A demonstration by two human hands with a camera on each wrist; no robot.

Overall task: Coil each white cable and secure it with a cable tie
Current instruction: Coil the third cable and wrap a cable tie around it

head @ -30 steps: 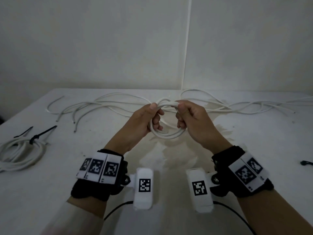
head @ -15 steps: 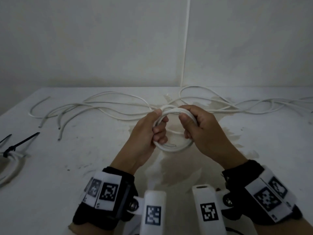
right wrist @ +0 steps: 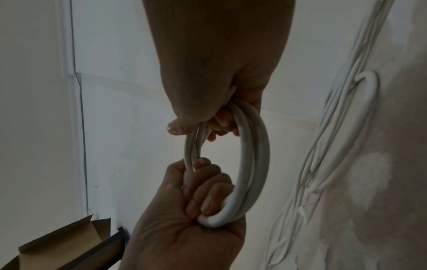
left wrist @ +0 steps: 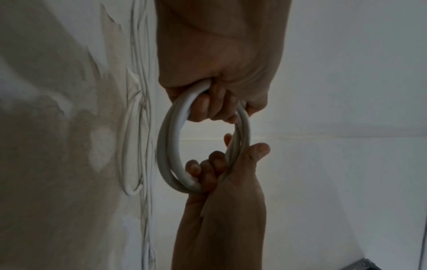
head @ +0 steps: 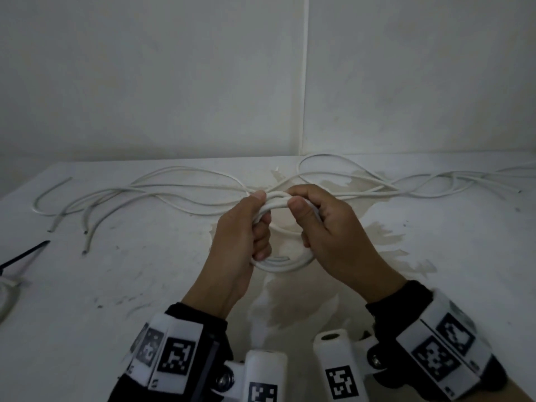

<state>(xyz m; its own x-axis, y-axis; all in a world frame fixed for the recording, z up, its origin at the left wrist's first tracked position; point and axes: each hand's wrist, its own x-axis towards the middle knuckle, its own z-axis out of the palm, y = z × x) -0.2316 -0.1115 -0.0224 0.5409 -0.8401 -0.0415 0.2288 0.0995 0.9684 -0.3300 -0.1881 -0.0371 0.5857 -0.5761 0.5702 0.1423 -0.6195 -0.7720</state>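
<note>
Both hands, left hand (head: 240, 236) & right hand (head: 333, 236), grip a small coiled white cable (head: 285, 264) just above the tabletop (head: 435, 285) centre. Coiling looks done; next needs the black cable tie (head: 26, 255), far left.

Both hands hold a small coil of white cable (head: 285, 264) above the counter (head: 435, 285). The left hand (head: 237, 245) grips the coil's left side, its fingers (head: 261, 242) curled through the loop and thumb on top. The right hand (head: 333, 236) pinches the top of the coil, thumb near the left thumb. Behind them, loose white cables (head: 174, 190) sprawl across the counter along the wall (head: 203, 82). At the far left edge lies a black cable tie (head: 27, 255) on part of another coil (head: 7, 291). Stains mark the counter under the hands.
</note>
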